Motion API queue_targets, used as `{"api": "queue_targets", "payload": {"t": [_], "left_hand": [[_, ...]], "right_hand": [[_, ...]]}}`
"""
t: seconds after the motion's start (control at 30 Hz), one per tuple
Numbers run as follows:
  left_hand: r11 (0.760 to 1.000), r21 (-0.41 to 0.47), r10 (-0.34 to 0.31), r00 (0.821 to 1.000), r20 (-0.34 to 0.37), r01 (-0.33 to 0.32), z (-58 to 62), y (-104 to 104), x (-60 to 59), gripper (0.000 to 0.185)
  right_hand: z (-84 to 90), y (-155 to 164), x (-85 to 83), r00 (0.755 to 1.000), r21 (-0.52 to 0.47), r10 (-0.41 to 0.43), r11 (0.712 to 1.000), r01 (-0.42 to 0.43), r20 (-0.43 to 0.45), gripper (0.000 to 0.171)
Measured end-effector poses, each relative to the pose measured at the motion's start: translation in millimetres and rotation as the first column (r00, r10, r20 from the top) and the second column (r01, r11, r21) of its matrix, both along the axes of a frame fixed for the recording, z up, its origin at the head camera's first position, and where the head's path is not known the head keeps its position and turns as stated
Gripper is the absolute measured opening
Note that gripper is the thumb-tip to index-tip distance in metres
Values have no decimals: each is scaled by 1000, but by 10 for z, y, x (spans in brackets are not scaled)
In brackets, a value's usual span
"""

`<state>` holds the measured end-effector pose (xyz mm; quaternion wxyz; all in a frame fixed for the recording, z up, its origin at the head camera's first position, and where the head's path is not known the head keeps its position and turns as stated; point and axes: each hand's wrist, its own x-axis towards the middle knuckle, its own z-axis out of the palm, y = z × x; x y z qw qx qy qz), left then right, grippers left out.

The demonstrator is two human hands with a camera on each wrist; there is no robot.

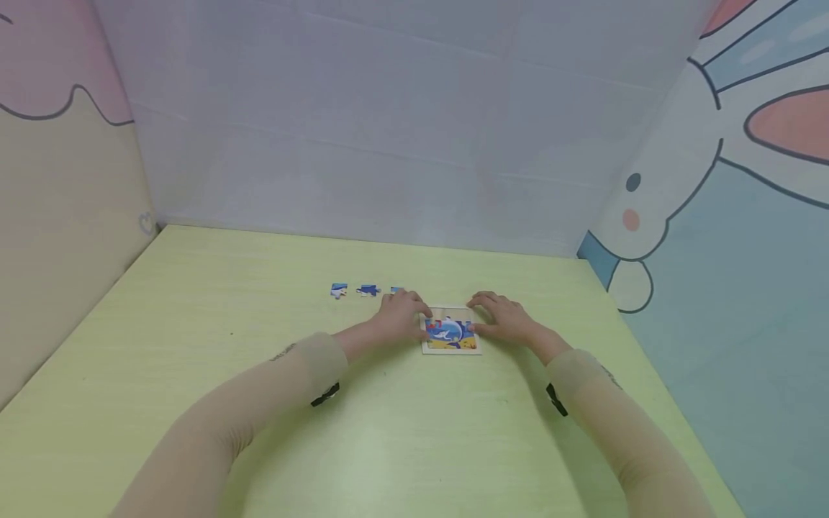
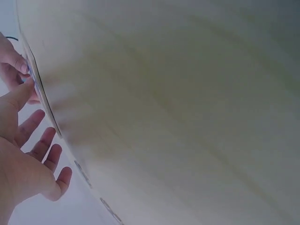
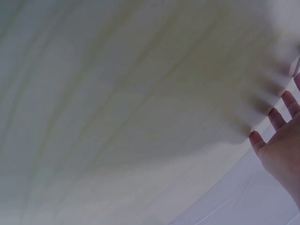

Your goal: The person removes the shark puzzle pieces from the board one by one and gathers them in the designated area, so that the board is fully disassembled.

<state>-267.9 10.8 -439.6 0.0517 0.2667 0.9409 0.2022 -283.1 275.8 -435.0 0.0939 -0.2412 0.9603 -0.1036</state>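
A small white-framed jigsaw board (image 1: 451, 352) lies on the table between my two hands, several pieces of a blue dolphin picture (image 1: 447, 331) in its lower part. Along its top, a bare beige strip shows. My left hand (image 1: 403, 318) is at the board's left edge, thumb and fingertips touching the frame. In the left wrist view the other fingers (image 2: 41, 143) are spread and slightly bent. My right hand (image 1: 508, 319) rests at the right side, thumb by the picture and index finger near the top right corner. Its fingers (image 3: 277, 119) fan out on the table.
Loose jigsaw pieces lie in a row beyond the left hand: a far left piece (image 1: 339, 290), a middle piece (image 1: 368, 290) and one (image 1: 397, 289) partly hidden by the fingers. The pale yellow-green table (image 1: 363, 446) meets walls at the back and sides.
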Motion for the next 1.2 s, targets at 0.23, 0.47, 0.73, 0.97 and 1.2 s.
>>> {"api": "queue_targets", "payload": {"t": [0.23,0.47,0.73,0.97,1.2], "left_hand": [[1000,16,23,1000,-2,-23,-23,16,34,42],[999,23,28,1000,9,-28,-4,31,48,41],[1000,3,31,999,9,-31,13,55,57,39],[1000,4,25,1000,16,-25,17,55,75,38],[1000,-5,21,1000,3,-21,-10,44,38,37]], "right_hand": [[13,-12,8,1000,-9,3,1000,-3,-1,58],[55,-78,46,1000,-75,5,997,-5,-9,56],[34,-260,104,986,-84,165,983,-165,-8,51],[58,-314,147,985,-35,170,985,-171,-34,52],[72,-331,151,986,-62,164,984,-165,-30,54]]}}
